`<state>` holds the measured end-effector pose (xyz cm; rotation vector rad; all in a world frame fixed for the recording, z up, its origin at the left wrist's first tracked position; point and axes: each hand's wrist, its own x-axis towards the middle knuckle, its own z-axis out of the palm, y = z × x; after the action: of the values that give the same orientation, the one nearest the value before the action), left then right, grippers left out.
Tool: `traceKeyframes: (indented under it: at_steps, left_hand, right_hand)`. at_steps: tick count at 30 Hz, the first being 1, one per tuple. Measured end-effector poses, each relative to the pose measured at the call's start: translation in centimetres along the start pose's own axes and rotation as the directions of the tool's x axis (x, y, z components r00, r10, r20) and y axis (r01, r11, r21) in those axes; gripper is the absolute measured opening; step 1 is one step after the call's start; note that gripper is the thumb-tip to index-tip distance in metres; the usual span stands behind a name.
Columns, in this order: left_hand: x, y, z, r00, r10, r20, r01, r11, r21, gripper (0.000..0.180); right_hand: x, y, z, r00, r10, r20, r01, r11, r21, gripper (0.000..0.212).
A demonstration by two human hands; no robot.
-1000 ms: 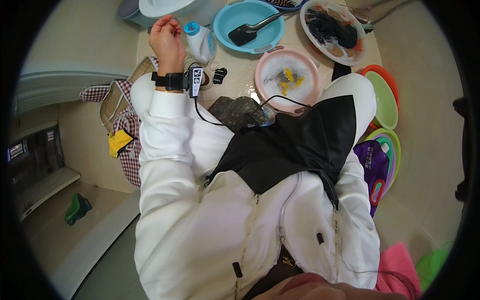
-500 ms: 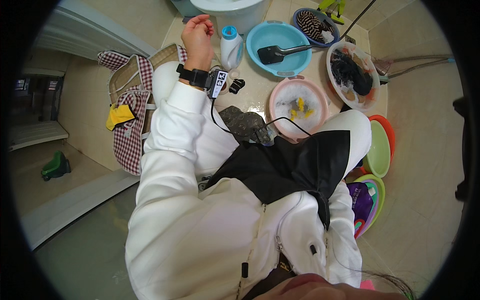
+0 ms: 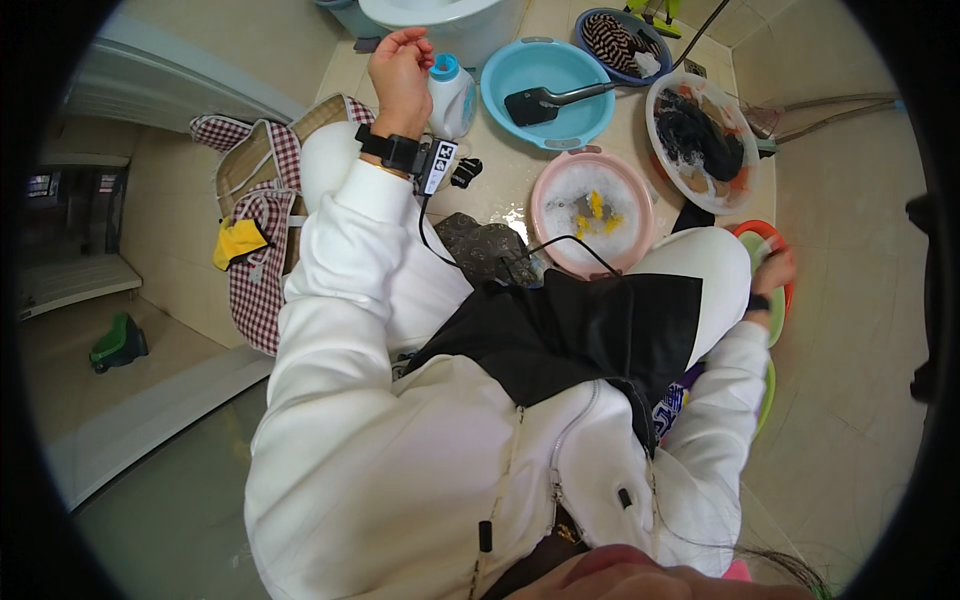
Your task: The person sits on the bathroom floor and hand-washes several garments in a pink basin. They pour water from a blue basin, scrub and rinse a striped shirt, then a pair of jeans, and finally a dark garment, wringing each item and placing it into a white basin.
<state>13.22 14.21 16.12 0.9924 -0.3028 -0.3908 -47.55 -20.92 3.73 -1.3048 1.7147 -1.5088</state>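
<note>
My left hand (image 3: 402, 82) is raised at the upper left, its fingers loosely bent and nothing visible in them. Right beside it stands a white bottle with a blue cap (image 3: 452, 105); I cannot tell whether they touch. At the right, my right hand (image 3: 774, 270) is over stacked basins, an orange-red basin (image 3: 752, 229) and a green basin (image 3: 777, 322). Motion blurs its fingers, so any hold is unclear. Between my knees sits a pink basin (image 3: 541, 215) of suds with yellow pieces in it.
A blue basin (image 3: 492, 95) holds a black brush-like tool (image 3: 535, 106). Behind it are a basin of striped cloth (image 3: 610, 42) and a whitish basin with dark cloth (image 3: 705, 140). A toilet (image 3: 440, 12) stands far off; a checked apron-like cloth (image 3: 262, 300) and yellow cloth (image 3: 240, 240) lie left.
My right hand has come into view at the right, over the green and orange-red basins. My left hand stays raised by the bottle, nearly unmoved.
</note>
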Motion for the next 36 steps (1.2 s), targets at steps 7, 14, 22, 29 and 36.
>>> traceKeyframes:
  at_steps: [7,14,22,29,36]
  left_hand:
    - [0.2,-0.4,1.0,0.999,0.038,0.023,-0.038,0.999,0.027,0.022]
    - [-0.4,-0.4,2.4,0.996,0.019,0.088,-0.018,1.0,-0.007,0.023]
    - [-1.1,1.7,2.9,0.987,0.02,0.158,0.009,0.985,-0.175,0.027]
    - [1.0,14.6,3.1,0.909,0.237,0.343,-0.011,0.835,-0.55,0.038]
    - [-1.0,30.6,-6.1,0.927,0.348,0.141,-0.259,0.865,-0.43,0.018]
  right_hand:
    - [2.6,-25.1,3.0,0.688,-0.314,0.654,0.112,0.937,0.332,0.022]
    - [-6.2,-30.5,1.4,0.483,-0.101,0.87,-0.058,0.987,0.147,0.021]
    - [-11.0,-44.5,-3.2,0.473,-0.359,0.805,0.028,0.919,0.393,0.03]
    - [-18.9,-38.6,7.7,0.488,-0.261,0.833,-0.087,0.935,0.344,0.027]
    - [-19.0,-24.3,9.9,0.227,-0.01,0.974,-0.559,0.817,0.139,0.022]
